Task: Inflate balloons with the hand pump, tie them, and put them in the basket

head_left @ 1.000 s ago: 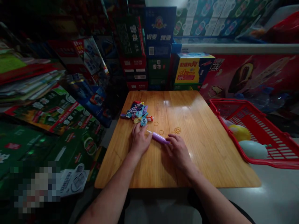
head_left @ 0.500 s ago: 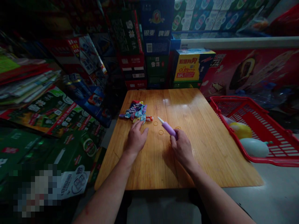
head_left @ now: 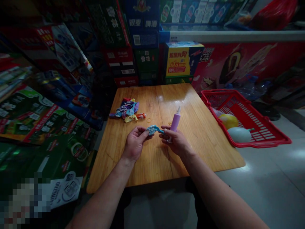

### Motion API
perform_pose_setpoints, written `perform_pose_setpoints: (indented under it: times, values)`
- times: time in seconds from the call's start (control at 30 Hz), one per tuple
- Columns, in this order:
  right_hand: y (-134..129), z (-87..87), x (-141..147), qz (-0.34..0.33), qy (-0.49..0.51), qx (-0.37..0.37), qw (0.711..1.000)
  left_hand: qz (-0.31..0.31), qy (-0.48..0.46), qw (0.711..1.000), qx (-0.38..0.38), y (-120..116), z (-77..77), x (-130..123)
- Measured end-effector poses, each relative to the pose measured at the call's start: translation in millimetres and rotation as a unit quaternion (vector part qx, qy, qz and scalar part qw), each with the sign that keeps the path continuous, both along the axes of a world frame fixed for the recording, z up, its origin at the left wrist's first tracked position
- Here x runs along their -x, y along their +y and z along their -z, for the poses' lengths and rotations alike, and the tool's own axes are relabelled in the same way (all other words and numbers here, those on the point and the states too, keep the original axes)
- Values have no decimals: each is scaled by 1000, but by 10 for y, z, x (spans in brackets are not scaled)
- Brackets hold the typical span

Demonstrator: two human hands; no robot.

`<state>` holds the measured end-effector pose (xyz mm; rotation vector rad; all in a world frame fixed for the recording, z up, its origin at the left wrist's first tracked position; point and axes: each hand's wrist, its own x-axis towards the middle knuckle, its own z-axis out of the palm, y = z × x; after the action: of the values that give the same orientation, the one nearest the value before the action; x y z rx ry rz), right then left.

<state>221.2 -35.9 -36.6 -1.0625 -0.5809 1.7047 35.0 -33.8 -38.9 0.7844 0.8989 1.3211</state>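
Note:
Between my two hands is a limp blue patterned balloon (head_left: 152, 129), stretched over the middle of the table. My left hand (head_left: 135, 142) pinches its crumpled body. The fingertips of my right hand (head_left: 176, 141) hold the balloon's narrow neck. That same hand also grips a purple hand balloon pump (head_left: 175, 122), its pale nozzle pointing up and away. Beyond my left hand lies a pile of colourful uninflated balloons (head_left: 127, 108). A thin rubber band (head_left: 149, 120) rests on the wood near the pile, and more bands are partly hidden behind the pump.
The wooden table (head_left: 200, 149) has a red plastic basket (head_left: 259, 144) at its right, holding a yellow balloon (head_left: 228, 121) and a pale blue balloon (head_left: 239, 135). Stacked drink cartons (head_left: 145, 63) stand behind the table. More boxes (head_left: 59, 156) crowd the left side.
My left hand has picked a blue balloon from the pile and brought it back toward me. My right hand has turned the pump upright and taken the balloon's neck. The view has shifted right.

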Motion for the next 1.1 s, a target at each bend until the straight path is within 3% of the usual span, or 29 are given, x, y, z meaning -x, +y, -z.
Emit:
perform_pose_setpoints:
  times: [0.13, 0.33, 0.43, 0.5, 0.6, 0.67, 0.73, 0.9, 1.1]
  values:
    - [35, 38, -51, 38, -74, -30, 996, -8, 106, 994, 1, 65, 56, 28]
    - [46, 95, -33, -21, -127, -37, 991, -15, 210, 977, -9, 128, 90, 70]
    - [81, 136, -112, 18, -169, -56, 984, -29, 266, 964, -15, 185, 96, 209]
    - [131, 137, -254, 53, -175, -58, 981, -68, 304, 950, -16, 256, 115, 408]
    - [210, 104, -503, 103, -171, -29, 979, -181, 307, 934, -3, 365, 159, 755]
    - [233, 90, -575, 112, -178, -20, 977, -195, 300, 934, 11, 394, 184, 879]
    - [218, 99, -511, 89, -185, -32, 978, -163, 299, 940, 16, 376, 205, 843]
    - [95, 149, -36, 25, -199, -65, 978, -49, 286, 957, 13, 280, 231, 375]
    - [102, 179, 197, 29, -228, -65, 971, -99, 173, 978, 63, 275, 193, 256]
